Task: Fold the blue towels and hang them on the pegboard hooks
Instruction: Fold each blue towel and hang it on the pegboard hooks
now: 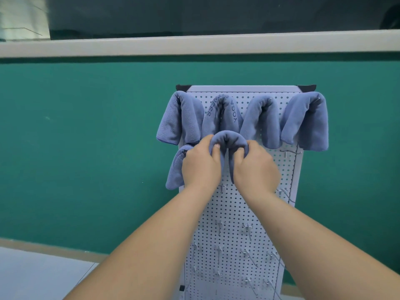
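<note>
A white pegboard [242, 213] stands against a green wall. Several folded blue towels hang over the top row of hooks, among them one marked YOGA [223, 118] and one at the far right [307, 122]. Another folded blue towel [176, 169] hangs at the left of the second row. Both my hands hold a folded blue towel [228, 140] draped in an arch in the middle of the second row. My left hand [201, 165] grips its left side and my right hand [255, 167] grips its right side. The hook under it is hidden.
Bare metal hooks [219, 226] stick out of the lower pegboard in several rows, and one [286, 152] is free at the right of the second row. A white ledge [194, 43] runs above the green wall [86, 137]. Pale floor [32, 276] lies at lower left.
</note>
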### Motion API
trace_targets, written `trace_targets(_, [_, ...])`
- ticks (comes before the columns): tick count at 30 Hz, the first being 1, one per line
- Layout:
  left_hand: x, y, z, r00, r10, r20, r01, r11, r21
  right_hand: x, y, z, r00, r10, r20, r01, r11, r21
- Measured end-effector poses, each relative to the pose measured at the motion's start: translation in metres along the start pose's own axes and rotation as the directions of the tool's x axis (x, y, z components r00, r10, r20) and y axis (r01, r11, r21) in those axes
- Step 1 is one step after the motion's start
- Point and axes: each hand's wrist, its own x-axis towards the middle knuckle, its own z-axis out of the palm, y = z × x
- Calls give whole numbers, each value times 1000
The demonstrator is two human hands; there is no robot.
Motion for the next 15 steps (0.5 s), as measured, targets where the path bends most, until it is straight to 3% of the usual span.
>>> trace_targets(5, [12, -4, 5, 995, -47, 86, 42, 997, 65, 7, 2, 12, 999, -28, 24, 30, 994, -106])
trace_targets(10, [-9, -16, 5, 998, 30, 53, -35, 994, 100, -7, 20, 12, 999, -53, -5, 52, 995, -90])
trace_targets(15, [9, -7, 9, 999, -17, 50, 14, 998, 56, 8, 5, 13, 1000, -2, 16, 3, 996, -90])
